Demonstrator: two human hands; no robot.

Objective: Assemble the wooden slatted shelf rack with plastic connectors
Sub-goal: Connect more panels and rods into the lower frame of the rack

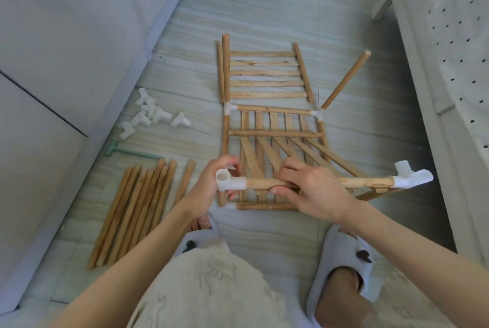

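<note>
I hold a slatted wooden panel tilted up off the floor by its near rail. My left hand grips a white plastic connector on the rail's left end. My right hand grips the middle of that rail. A second white connector caps the rail's right end. Below lies a partly built frame with two corner connectors, and a loose slatted panel lies beyond it. One dowel sticks out from the right corner connector.
A heap of spare white connectors and a green tool lie on the left floor. Several loose dowels lie beside my left arm. White cabinets stand left, dotted fabric furniture right. My slippers are near the frame.
</note>
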